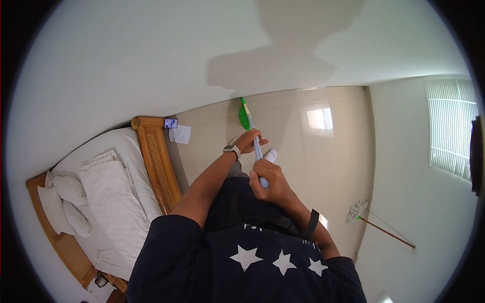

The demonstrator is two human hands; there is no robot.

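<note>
A broom with a green head [244, 118] and a pale blue handle reaches away from my body, its head down on the floor by the far wall. Partway along the handle, my left hand [247, 142] is closed around it, a watch on that wrist. My right hand [269, 180] grips the handle near its rounded end, closer to my body, with a dark band on the forearm. Part of a foot in a white sock [271, 155] shows beyond my right hand.
On the left stands a wooden bed [157, 164] with white bedding and pillows. A phone [171, 123] and a sheet of paper [180, 134] lie by its end. A string mop [386, 232] leans at the right wall, below a window with blinds [451, 123].
</note>
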